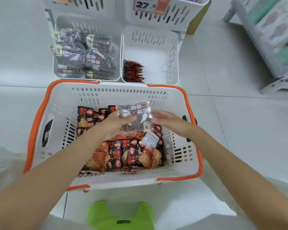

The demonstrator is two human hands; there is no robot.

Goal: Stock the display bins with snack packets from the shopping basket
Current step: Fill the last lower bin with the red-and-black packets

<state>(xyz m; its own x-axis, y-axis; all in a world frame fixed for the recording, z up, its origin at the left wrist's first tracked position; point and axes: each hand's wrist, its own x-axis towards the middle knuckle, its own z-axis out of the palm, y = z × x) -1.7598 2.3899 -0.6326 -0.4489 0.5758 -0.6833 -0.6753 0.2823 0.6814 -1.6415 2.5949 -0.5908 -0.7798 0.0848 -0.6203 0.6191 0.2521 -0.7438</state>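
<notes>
Head view, looking down: both bare forearms reach forward from the lower corners over the shopping basket (60,103), a white slotted one with an orange rim that sits on the floor.

The left hand (114,125) grasps a clear packet (135,116) of dark snacks by its left edge, thumb lying across the top and fingers curled beneath. The packet is raised above the basket's contents, roughly level. The right hand (170,121) is released, its fingers straight and spread toward the packet's right edge; whether they touch it cannot be told.

Below the hands, red-and-black packets (128,153) lie heaped in the bottom of the basket.

Just beyond the basket's far rim stand two white slotted display bins, side by side and touching. The left bin (65,22) is loosely piled with clear dark packets (83,58) like the one held. The right bin (150,52) holds only a short row of red packets (133,72) standing on edge against its left wall. Above these, an upper bin (173,15) carries a price tag (150,4) reading 27.

The floor (239,122) is pale glossy tile. A white shelf unit (273,39) with blurred goods stands at the far right, and a bright green garment (120,214) shows at the bottom edge.
</notes>
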